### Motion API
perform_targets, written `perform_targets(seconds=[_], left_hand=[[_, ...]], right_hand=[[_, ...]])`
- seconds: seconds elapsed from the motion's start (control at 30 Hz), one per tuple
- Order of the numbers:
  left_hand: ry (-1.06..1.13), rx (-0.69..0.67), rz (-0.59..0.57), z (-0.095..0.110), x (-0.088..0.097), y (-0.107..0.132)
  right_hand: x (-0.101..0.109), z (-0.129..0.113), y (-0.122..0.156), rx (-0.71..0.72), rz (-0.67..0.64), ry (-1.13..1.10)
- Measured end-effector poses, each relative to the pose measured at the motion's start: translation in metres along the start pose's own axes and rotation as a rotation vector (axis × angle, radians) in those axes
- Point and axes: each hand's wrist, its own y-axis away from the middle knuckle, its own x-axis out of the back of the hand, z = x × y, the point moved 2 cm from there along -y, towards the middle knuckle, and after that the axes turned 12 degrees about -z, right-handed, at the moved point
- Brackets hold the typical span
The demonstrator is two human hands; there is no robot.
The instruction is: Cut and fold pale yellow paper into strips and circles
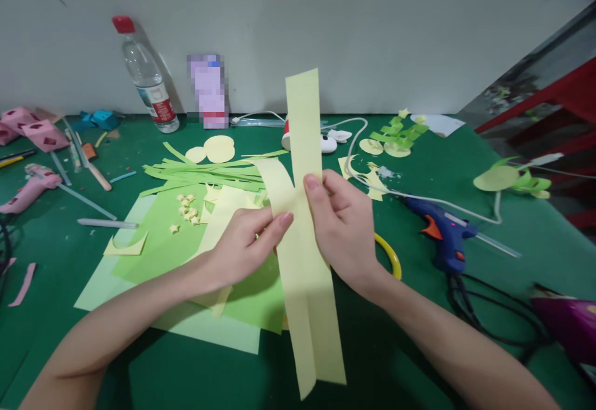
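Observation:
Between my hands stands a long strip of pale yellow paper (305, 130), parted at the top into two flaps and joined along a crease lower down. My left hand (246, 242) pinches the left flap, which curls away to the left. My right hand (344, 230) grips the right flap between thumb and fingers. Beneath the left arm lie sheets of green paper (153, 230), with small folded paper stars (187, 208) on top. Thin green paper strips (209, 173) are bunched behind the left hand.
A blue glue gun (447, 236) with a black cord lies at the right. At the back are a water bottle (149, 81), a phone (210, 93) and yellow paper circles (218, 148). Pink paper pieces (44, 130) sit far left, and a yellow ring (390, 255) shows behind my right wrist.

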Motion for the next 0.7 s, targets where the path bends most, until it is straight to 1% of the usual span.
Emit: perform_targets(seconds=[0.17,0.27,0.33,0.37,0.43,0.5,0.57,0.6,0.7], left_hand=[[-0.066,-0.096,0.046,0.0,-0.003,0.002],[-0.079,-0.093,0.09,-0.002,-0.005,0.004],[-0.08,-0.085,0.124,-0.004,-0.003,0.005],[-0.081,-0.078,0.141,-0.005,-0.002,0.005],[-0.068,-0.052,0.182,-0.006,0.002,0.005],[-0.033,-0.02,0.211,-0.007,0.006,0.005],[-0.006,-0.01,0.203,-0.007,0.009,0.004],[-0.015,-0.018,0.176,-0.007,0.009,0.004],[-0.16,-0.059,0.08,-0.006,0.005,0.002]], right_hand=[[-0.001,0.001,-0.001,0.004,0.017,-0.003],[0.0,0.001,-0.002,0.009,0.064,0.012],[0.001,0.0,-0.003,-0.009,0.072,-0.032],[0.001,-0.001,-0.003,-0.028,0.047,-0.076],[0.0,-0.002,-0.002,-0.06,-0.051,-0.151],[-0.002,-0.002,-0.001,-0.068,-0.132,-0.14],[-0.003,0.0,0.0,-0.064,-0.142,-0.073],[-0.004,0.001,0.001,-0.067,-0.135,-0.049],[-0.003,0.005,0.0,-0.087,-0.113,-0.05]])
